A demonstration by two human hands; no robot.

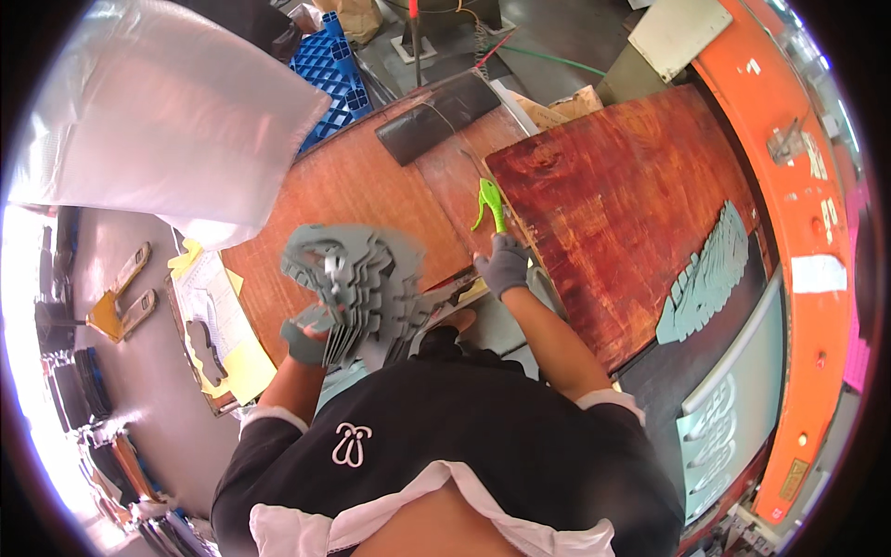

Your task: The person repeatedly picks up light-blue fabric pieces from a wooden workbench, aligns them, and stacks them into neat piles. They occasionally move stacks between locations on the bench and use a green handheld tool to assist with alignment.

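Observation:
My left hand [304, 343], in a grey glove, grips one end of a thick bundle of grey cut-out sheet pieces [367, 288]. Their wavy, notched edges fan out above the wooden table, and the outer edge is blurred. In my right hand [507, 265], also gloved, is a bright green air blow gun [490, 200], its nozzle end pointing away from me. The fingers wrap round its lower part. To the right, a second row of grey-green cut-out pieces [710, 269] lies fanned along the edge of a reddish-brown board [603, 204].
An orange machine frame [789, 186] curves along the right side. At the table's left are yellow papers [243, 357] with a dark cut-out piece. A clear plastic sheet [167, 121] covers the upper left, beside a blue plastic lattice [325, 79]. A black flat item [436, 121] lies at the far edge.

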